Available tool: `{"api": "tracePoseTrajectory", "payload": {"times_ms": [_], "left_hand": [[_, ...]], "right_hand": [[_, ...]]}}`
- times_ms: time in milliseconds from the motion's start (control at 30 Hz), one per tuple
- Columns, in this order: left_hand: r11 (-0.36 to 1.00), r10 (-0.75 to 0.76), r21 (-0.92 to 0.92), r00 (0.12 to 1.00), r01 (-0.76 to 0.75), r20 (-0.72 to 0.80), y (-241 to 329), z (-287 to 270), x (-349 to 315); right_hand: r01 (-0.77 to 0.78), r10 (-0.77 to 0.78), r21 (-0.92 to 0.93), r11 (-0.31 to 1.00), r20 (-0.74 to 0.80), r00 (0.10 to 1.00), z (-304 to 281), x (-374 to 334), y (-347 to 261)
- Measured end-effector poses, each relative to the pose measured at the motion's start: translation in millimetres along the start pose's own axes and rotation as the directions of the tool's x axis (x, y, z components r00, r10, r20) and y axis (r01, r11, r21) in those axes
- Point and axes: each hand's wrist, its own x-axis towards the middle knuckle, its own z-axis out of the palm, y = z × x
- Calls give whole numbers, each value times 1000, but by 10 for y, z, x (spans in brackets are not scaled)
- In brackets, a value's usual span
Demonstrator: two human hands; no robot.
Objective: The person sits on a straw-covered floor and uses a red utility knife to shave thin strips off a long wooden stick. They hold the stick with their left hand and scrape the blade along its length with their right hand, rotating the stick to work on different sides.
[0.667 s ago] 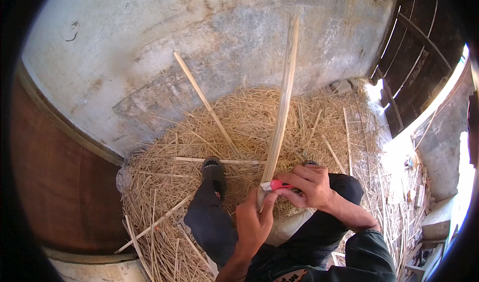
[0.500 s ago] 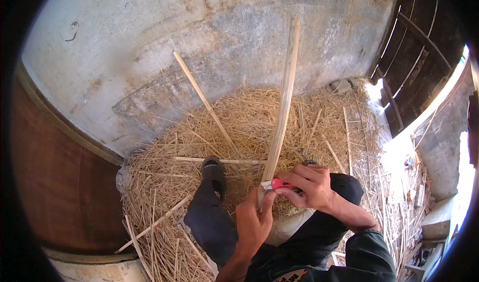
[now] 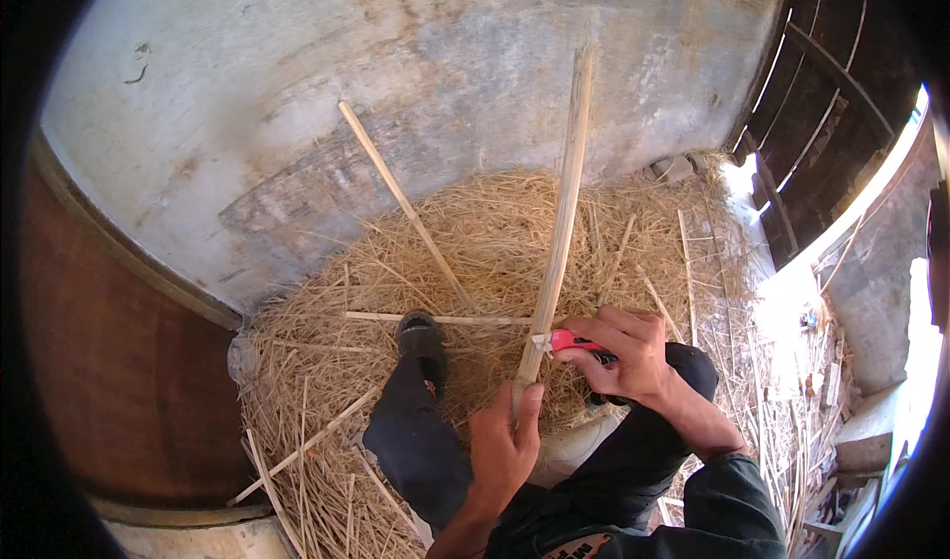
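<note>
A long, pale wooden strip (image 3: 564,203) slants up and away from me, its far end in front of the wall. My left hand (image 3: 503,445) is closed around its near end, thumb along the side. In my right hand (image 3: 628,356) is a red utility knife (image 3: 571,340). Its blade meets the strip a little above my left thumb. The fingers of the right hand wrap round the handle and hide part of it.
Straw and thin shavings (image 3: 475,223) cover the ground around my shoes. Another pale strip (image 3: 401,198) leans against the stained wall (image 3: 297,54). Loose sticks (image 3: 307,448) lie at the left. A dark plank panel (image 3: 821,94) stands far right, a brown panel (image 3: 119,361) at left.
My right hand has moved the knife up and slightly right along the strip, away from my left thumb. The left hand keeps its hold on the near end.
</note>
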Motion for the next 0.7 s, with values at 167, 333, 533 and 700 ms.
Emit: {"api": "tracePoseTrajectory", "payload": {"times_ms": [167,333,533,700], "left_hand": [[999,-15,-42,1000,15,-5,-19,-9,-26],[1000,21,-3,1000,-21,-6,-34,-51,-32],[999,4,-34,1000,-4,-8,-29,-70,-50],[995,-89,-44,988,95,130,-159,-19,-366]], "right_hand": [[40,-40,-17,999,-4,999,10,4,10],[44,-44,-29,999,2,999,20,14,-23],[27,-26,-34,999,33,999,-22,42,-86],[-391,368,-29,920,-285,885,-290,214,427]]}}
